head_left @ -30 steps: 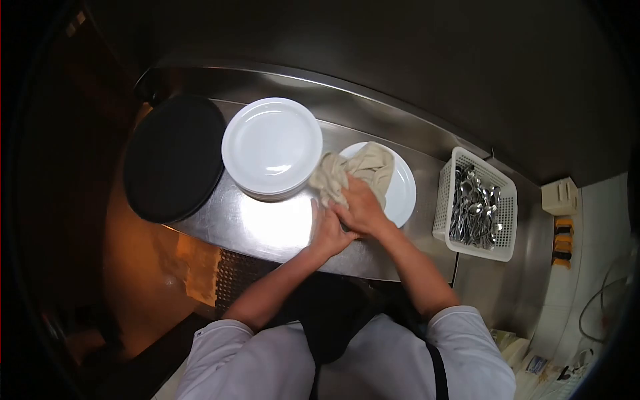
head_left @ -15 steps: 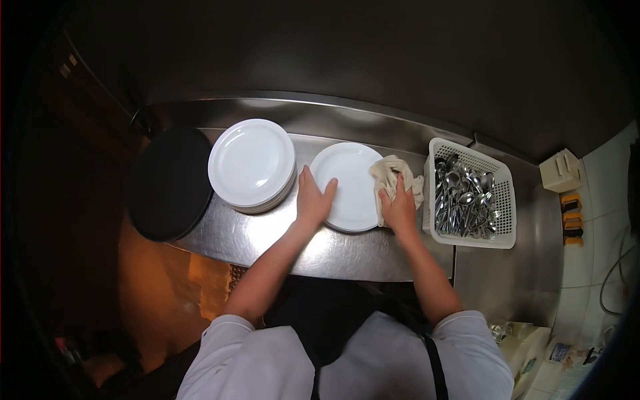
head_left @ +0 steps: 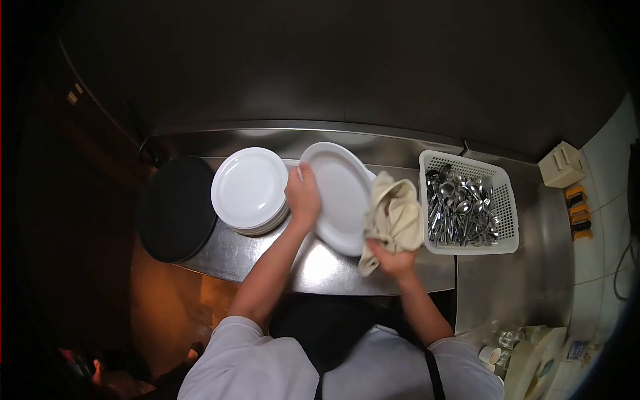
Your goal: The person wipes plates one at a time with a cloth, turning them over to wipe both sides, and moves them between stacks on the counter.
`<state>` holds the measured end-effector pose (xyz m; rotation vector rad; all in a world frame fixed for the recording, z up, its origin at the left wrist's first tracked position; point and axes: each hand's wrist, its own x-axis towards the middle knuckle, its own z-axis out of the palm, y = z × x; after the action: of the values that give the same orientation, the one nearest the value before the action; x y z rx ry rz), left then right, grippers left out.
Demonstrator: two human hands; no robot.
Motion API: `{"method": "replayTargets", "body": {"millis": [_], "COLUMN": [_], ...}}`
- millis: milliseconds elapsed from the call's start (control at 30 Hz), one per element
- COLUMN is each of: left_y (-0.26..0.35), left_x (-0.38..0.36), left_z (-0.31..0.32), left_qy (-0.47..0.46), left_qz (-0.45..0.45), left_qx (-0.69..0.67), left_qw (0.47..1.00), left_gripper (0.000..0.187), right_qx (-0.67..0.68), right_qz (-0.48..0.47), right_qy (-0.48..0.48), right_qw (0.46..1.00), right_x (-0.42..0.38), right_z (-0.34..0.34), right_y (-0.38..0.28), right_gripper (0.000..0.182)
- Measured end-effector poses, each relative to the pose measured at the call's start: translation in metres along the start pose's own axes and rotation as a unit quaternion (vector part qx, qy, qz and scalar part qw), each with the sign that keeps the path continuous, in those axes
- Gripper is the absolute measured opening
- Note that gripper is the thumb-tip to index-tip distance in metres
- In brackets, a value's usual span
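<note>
The white plate (head_left: 340, 193) has moved: it lay flat half a second ago, and now it is up and tipped, with the left hand (head_left: 303, 199) on its rim. The cloth (head_left: 397, 217) has come toward the near side with the right hand (head_left: 399, 261). So the plate is in the hand now, with the cloth close by its rim.

The biggest thing is the shiny metal table (head_left: 227, 257). Take the tipped plate as the middle of a clock. The big dark round thing (head_left: 177, 209) is far out at 9 o'clock. The white basket (head_left: 473, 248) is at 3 o'clock, just past the cloth. The plate stack (head_left: 249, 188) is at 9 o'clock, between the dark thing and the left hand. A bit of another white rim (head_left: 371, 175) peeks out at about 2 o'clock.

The cloth is bunched up at 4 o'clock. The right fingers are closed on its near end. I cannot tell if the cloth touches the plate. The left fingers are clamped on the plate's rim at 9 o'clock. Smallest of all are the spoons and forks (head_left: 463, 210), in a messy heap in the basket.
</note>
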<state>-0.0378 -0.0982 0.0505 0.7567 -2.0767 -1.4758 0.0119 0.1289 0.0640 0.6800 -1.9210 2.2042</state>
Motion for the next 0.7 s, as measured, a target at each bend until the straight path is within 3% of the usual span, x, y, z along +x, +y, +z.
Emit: {"method": "replayTargets", "body": {"millis": [33, 67, 100, 200, 233, 267, 300, 367, 500, 533, 633, 700], "left_y": [0.006, -0.026, -0.036, -0.029, -0.033, -0.037, -0.042, -0.049, -0.060, -0.061, -0.061, -0.057], "left_x": [0.001, 0.004, 0.000, -0.031, -0.034, -0.033, -0.030, -0.024, -0.037, -0.038, -0.032, -0.024], "left_z": [0.001, 0.018, 0.027, 0.044, 0.042, 0.035, 0.021, -0.011, -0.024, -0.023, -0.029, -0.041], "left_qy": [-0.004, -0.011, -0.038, -0.127, -0.132, -0.133, -0.132, -0.123, -0.091, -0.080, -0.069, -0.066], "left_qz": [0.006, 0.160, 0.208, 0.183, 0.175, 0.165, 0.145, 0.087, 0.022, 0.020, 0.017, 0.018], "left_qx": [0.008, -0.011, -0.048, -0.176, -0.196, -0.215, -0.239, -0.288, -0.341, -0.344, -0.351, -0.355], "left_qw": [1.000, 0.987, 0.976, 0.959, 0.956, 0.953, 0.951, 0.946, 0.935, 0.935, 0.934, 0.932], "left_gripper": [0.045, 0.044, 0.044, 0.044, 0.044, 0.044, 0.044, 0.044, 0.045, 0.045, 0.045, 0.045], "right_qx": [0.018, 0.044, 0.041, -0.013, 0.051, -0.038, -0.034, -0.101, -0.107, -0.027, -0.051, -0.083], "right_qz": [-0.066, -0.073, -0.078, 0.054, 0.116, 0.162, 0.030, -0.194, -0.205, -0.082, -0.064, -0.161], "right_qy": [-0.043, -0.066, -0.080, -0.094, -0.075, -0.123, -0.142, -0.226, -0.178, -0.162, -0.170, -0.235], "right_qw": [0.997, 0.994, 0.993, 0.994, 0.989, 0.978, 0.989, 0.949, 0.957, 0.983, 0.982, 0.955], "right_x": [-0.003, 0.002, 0.012, 0.063, 0.069, 0.049, 0.023, 0.002, 0.040, 0.054, 0.032, -0.002], "right_z": [0.014, 0.028, 0.039, 0.051, 0.063, 0.062, 0.067, 0.081, 0.112, 0.118, 0.107, 0.103], "right_y": [-0.016, -0.027, -0.032, -0.022, -0.017, -0.013, -0.001, -0.032, -0.042, -0.043, -0.026, -0.021], "right_gripper": [0.061, 0.061, 0.051, 0.026, 0.024, 0.034, 0.049, 0.071, 0.054, 0.044, 0.045, 0.053]}}
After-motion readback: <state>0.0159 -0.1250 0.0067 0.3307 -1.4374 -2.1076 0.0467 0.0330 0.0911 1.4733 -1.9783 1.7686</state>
